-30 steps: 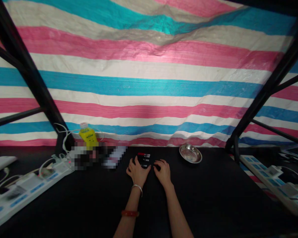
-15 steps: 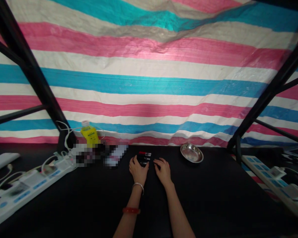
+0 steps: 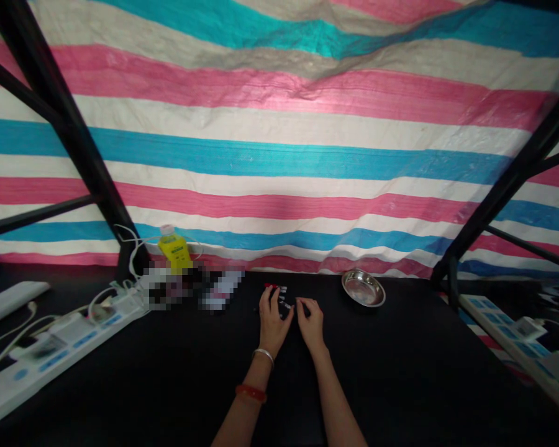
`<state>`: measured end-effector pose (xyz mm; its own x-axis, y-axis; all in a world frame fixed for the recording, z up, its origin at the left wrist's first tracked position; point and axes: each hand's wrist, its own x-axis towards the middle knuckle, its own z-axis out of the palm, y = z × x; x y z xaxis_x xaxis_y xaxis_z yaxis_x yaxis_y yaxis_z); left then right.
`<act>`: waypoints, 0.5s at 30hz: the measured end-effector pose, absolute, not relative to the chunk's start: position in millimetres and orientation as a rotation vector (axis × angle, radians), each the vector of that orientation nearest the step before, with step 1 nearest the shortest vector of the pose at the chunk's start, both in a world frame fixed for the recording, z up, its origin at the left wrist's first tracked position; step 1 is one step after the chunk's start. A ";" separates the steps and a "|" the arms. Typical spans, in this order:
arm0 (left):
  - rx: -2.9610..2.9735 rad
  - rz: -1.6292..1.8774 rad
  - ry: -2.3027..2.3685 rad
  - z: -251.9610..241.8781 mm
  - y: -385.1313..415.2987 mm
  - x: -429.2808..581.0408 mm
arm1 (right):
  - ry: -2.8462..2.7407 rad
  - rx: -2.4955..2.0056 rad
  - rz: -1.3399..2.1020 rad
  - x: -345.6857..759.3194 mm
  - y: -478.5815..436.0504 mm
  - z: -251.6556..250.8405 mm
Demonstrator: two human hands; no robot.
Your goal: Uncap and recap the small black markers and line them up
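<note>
Several small stick-shaped things that look like lighters lie on the black table (image 3: 186, 372). One is a red lighter (image 3: 271, 286) with a silver end, under my left fingertips. Closer to me is a black lighter (image 3: 285, 305), tilted, its silver end beside my left thumb. My left hand (image 3: 272, 320) spreads over the group with thumb and fingers apart; whether it grips one is unclear. Just to the right, my right hand (image 3: 311, 320) has thumb and index finger drawn together near that silver end. What sits in this pinch, if anything, is too small to make out.
A round steel dish (image 3: 363, 288) stands at the back right. Back left are a yellow bottle (image 3: 176, 251) and a blurred-out flat object (image 3: 222, 290). Power strips with plugs and cables, one on the left (image 3: 51, 363) and one on the right (image 3: 507, 338), flank the work area.
My left hand has shifted right, closer to my right hand. The near black lighter now lies tilted and further right. My right thumb and fingertips have come together. The view has shifted slightly.
</note>
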<state>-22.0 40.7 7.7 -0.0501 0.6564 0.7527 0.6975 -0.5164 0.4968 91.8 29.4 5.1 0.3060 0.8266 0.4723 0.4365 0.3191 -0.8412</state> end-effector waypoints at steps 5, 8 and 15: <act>-2.176 -1.669 -1.460 6.2 37.6 -22.1 | -1.169 -1.119 0.754 71.9 27.2 9.6; -2.193 -1.656 -1.423 5.0 37.5 -21.4 | -1.055 -1.068 0.893 66.6 30.3 9.1; -2.232 -1.492 -1.453 11.8 33.8 -19.4 | -0.590 -0.854 1.317 70.5 34.1 8.1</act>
